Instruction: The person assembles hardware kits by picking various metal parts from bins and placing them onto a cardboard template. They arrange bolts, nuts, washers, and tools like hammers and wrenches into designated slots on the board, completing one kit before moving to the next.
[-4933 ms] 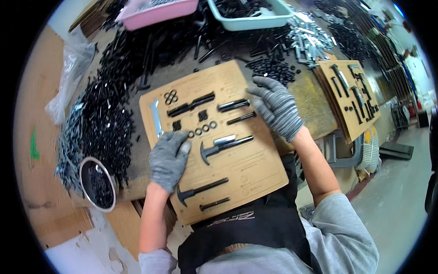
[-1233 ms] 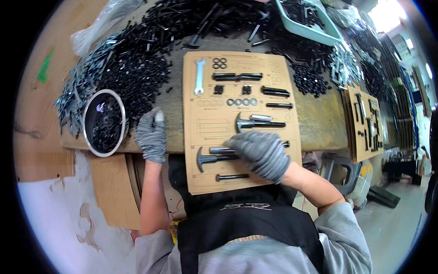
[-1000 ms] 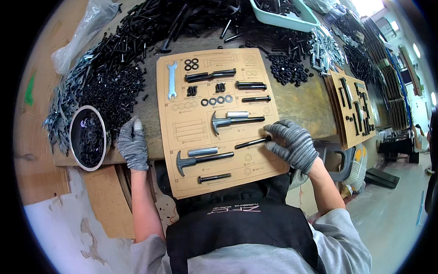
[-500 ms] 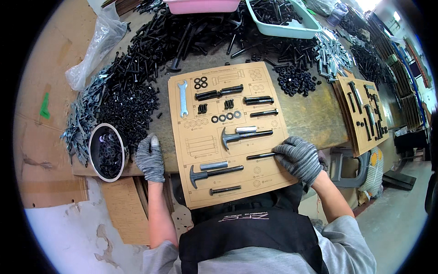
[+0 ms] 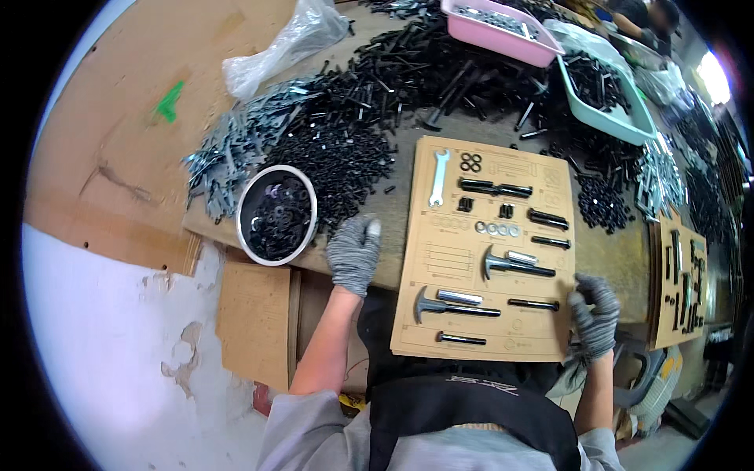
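Observation:
A tan cutout board [image 5: 452, 259] lies at the table's front edge. It holds a silver wrench [image 5: 437, 177], two small hammers [image 5: 514, 264] [image 5: 452, 302], washers [image 5: 496, 229] and several black bolts. My left hand [image 5: 353, 251], in a grey glove, rests flat on the table edge between the board and a metal bowl [image 5: 276, 213] of black washers, holding nothing. My gloved right hand [image 5: 594, 314] sits at the board's lower right edge, fingers loosely curled, just right of a black bolt [image 5: 534, 304] lying in its slot.
A heap of black screws [image 5: 353, 141] and silver parts [image 5: 228, 157] covers the table behind the bowl. A pink tray [image 5: 503, 27], a teal tray [image 5: 605, 94] and a plastic bag [image 5: 290, 43] stand at the back. A second filled board [image 5: 679, 279] lies at the right.
My right hand has slid off the board's middle to its right edge, leaving the black bolt in its slot. My left hand stays on the table edge by the bowl.

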{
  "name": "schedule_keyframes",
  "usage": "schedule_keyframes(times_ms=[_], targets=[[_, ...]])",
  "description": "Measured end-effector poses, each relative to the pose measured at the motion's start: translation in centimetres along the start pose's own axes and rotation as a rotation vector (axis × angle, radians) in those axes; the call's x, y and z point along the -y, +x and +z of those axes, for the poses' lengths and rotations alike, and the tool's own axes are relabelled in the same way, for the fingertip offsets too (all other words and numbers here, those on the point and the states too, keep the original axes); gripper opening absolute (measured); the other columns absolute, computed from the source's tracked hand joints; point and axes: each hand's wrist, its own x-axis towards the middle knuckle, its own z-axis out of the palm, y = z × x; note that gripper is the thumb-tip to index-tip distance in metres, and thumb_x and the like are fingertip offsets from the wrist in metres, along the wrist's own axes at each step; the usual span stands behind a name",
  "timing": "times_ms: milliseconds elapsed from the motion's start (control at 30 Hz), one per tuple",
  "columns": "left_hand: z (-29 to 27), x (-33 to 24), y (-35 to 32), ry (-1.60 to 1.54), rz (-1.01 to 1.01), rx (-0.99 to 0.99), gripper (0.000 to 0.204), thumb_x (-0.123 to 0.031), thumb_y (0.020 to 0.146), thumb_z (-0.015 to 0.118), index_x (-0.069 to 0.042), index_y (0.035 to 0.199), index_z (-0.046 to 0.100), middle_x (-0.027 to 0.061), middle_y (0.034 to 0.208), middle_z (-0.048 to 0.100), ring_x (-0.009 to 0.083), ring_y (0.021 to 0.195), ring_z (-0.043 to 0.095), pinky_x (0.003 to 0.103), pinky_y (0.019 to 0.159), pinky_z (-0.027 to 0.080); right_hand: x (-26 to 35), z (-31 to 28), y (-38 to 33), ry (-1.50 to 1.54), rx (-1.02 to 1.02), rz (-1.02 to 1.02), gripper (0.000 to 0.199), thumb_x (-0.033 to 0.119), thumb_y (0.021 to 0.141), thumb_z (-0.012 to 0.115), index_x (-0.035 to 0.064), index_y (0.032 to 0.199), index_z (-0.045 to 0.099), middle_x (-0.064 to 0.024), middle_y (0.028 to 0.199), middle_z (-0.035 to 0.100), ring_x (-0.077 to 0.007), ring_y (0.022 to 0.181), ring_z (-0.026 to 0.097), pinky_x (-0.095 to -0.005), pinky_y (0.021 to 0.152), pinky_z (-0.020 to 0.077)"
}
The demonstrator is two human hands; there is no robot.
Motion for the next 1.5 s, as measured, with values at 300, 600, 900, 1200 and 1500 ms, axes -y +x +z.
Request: schedule_keyframes(times_ms=[300,600,900,1200,1500], targets=[[-7.4,-2.3,0.6,-0.169,-0.018,-0.07,0.02,-0.012,0.086,0.061,-0.003,0.103,0.068,0.0108,0.1,0.067,0.021,0.093,0.063,0.034,0.086,0.049,-7.0,0.7,3.3,-0.161,-0.259,0.069,0.015,0.014,0.087,0.064,0.0015,0.094,0.069,-0.0125,0.081,0.068,-0.0163,0.071,0.062,-0.0308,0.07,0.0501],[-16.2,6.2,7.1,0.482,-0.131,0.387,0.043,-0.025,0.089,0.06,0.0,0.124,0.056,0.0196,0.123,0.059,0.0334,0.117,0.054,0.039,0.102,0.039,-7.5,1.3,3.3,-0.202,-0.303,0.097,0.015,0.016,0.084,0.066,0.003,0.09,0.07,-0.0157,0.081,0.068,-0.0291,0.073,0.066,-0.0363,0.068,0.0515],[-9.2,-5.3,7.7,-0.02,0.069,0.194,0.032,-0.011,0.087,0.062,0.001,0.117,0.061,0.0129,0.118,0.063,0.0221,0.107,0.059,0.033,0.096,0.044,-10.4,-3.5,10.8,-0.54,-0.247,-0.172,0.042,0.031,0.08,0.067,0.0148,0.119,0.062,-0.017,0.13,0.053,-0.0357,0.12,0.048,-0.044,0.102,0.0377],[9.6,-25.8,3.0,-0.059,0.63,0.748,0.039,-0.026,0.086,0.061,-0.006,0.119,0.063,0.0155,0.126,0.058,0.0321,0.119,0.053,0.04,0.103,0.041,-13.8,-3.0,9.9,-0.491,-0.149,-0.329,0.027,0.019,0.086,0.059,0.0111,0.111,0.066,-0.0131,0.119,0.063,-0.0344,0.116,0.054,-0.042,0.102,0.0412],[20.6,-31.2,-2.1,0.422,0.879,0.896,0.056,-0.034,0.091,0.049,-0.002,0.137,0.043,0.0201,0.145,0.038,0.0343,0.134,0.037,0.041,0.109,0.033,-13.6,-5.6,3.4,-0.534,-0.008,-0.407,0.037,0.02,0.083,0.057,0.0023,0.115,0.061,-0.0173,0.128,0.056,-0.0354,0.125,0.047,-0.0431,0.107,0.0364]])
